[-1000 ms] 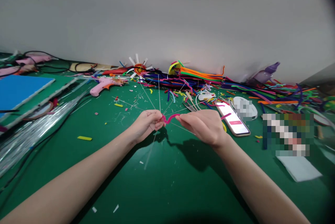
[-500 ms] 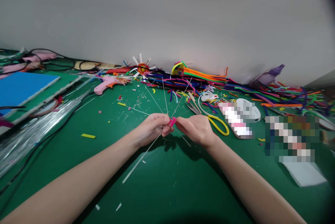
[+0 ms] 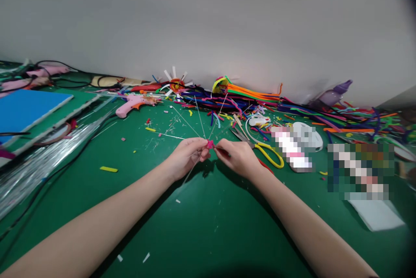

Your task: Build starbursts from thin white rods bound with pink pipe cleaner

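My left hand [image 3: 186, 155] pinches a small bundle of thin silver wires [image 3: 195, 122] that fan out away from me. A pink pipe cleaner [image 3: 210, 143] is wound tightly round the bundle where my fingers meet. My right hand [image 3: 238, 156] is closed on the free end of that pink pipe cleaner, right beside the left hand. Both hands hover just above the green mat [image 3: 201, 226].
Yellow-handled scissors [image 3: 268, 153] lie just right of my right hand. A pile of coloured pipe cleaners [image 3: 247, 94] runs along the wall. A pink glue gun [image 3: 133, 102] lies at the back left, a blue sheet [image 3: 26, 107] at far left, white paper [image 3: 378, 215] at right.
The long loose pink pipe cleaner between my hands has been wound into a tight knot round the wires. My hands have come closer together, and the wires have swung about.
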Demonstrator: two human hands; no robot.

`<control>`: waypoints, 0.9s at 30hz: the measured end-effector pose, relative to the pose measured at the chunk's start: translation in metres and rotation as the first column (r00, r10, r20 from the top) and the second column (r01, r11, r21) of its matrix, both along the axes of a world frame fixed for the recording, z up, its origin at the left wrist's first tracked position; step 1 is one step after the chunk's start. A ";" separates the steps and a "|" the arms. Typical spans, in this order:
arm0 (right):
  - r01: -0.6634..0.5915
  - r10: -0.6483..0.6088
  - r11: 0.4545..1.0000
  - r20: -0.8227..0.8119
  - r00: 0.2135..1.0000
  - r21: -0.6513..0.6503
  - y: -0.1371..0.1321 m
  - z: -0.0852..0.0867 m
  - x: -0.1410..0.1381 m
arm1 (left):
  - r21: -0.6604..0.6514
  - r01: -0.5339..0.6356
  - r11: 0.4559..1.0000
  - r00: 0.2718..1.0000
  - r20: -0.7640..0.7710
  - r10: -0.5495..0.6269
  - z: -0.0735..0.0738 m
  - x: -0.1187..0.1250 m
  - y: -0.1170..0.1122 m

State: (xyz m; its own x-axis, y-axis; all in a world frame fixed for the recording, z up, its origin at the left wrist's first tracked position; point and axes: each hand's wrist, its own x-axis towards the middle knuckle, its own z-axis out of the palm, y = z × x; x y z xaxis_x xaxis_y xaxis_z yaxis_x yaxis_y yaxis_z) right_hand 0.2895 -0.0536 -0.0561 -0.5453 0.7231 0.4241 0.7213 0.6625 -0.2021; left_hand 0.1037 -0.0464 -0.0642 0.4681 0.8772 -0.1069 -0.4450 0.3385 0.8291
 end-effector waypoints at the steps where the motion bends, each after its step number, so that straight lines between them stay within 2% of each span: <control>1: 0.013 -0.020 0.996 -0.073 0.997 -0.091 0.000 0.001 -0.002 | -0.008 -0.032 0.999 0.999 -0.022 0.032 -0.001 0.000 0.001; 3: -0.019 -0.031 0.975 -0.223 0.974 -0.221 -0.001 0.002 -0.006 | -0.011 -0.079 0.997 0.996 -0.052 0.078 -0.003 0.001 0.003; 7: -0.125 0.001 0.950 -0.400 0.917 -0.285 -0.004 0.004 -0.013 | 0.028 -0.100 0.995 0.990 -0.094 0.102 -0.005 0.002 0.002; 9: -0.141 -0.039 0.930 -0.471 0.881 -0.341 -0.006 0.004 -0.017 | 0.087 -0.094 0.992 0.983 -0.150 0.107 -0.004 0.002 0.000; 13: -0.255 -0.130 0.837 -0.628 0.767 -0.484 -0.006 0.004 -0.019 | 0.241 -0.065 0.968 0.947 -0.292 0.137 0.001 0.003 -0.006; 16: -0.397 -0.139 0.776 -0.747 0.650 -0.490 -0.002 0.005 -0.015 | 0.314 -0.043 0.948 0.917 -0.365 0.162 0.005 0.003 -0.011; 18: -0.438 -0.149 0.762 -0.787 0.599 -0.477 0.001 0.006 -0.010 | 0.334 -0.044 0.941 0.908 -0.380 0.177 0.006 0.003 -0.012; 21: -0.449 -0.154 0.752 -0.792 0.591 -0.482 0.003 0.008 -0.004 | 0.327 -0.072 0.942 0.911 -0.362 0.196 0.007 0.004 -0.013; 24: -0.468 -0.152 0.725 -0.780 0.607 -0.506 0.002 0.009 -0.002 | 0.263 -0.128 0.956 0.940 -0.276 0.201 0.005 0.005 -0.011; 27: -0.448 -0.157 0.739 -0.775 0.612 -0.503 0.001 0.008 -0.003 | 0.179 -0.154 0.972 0.967 -0.173 0.185 0.001 0.006 -0.009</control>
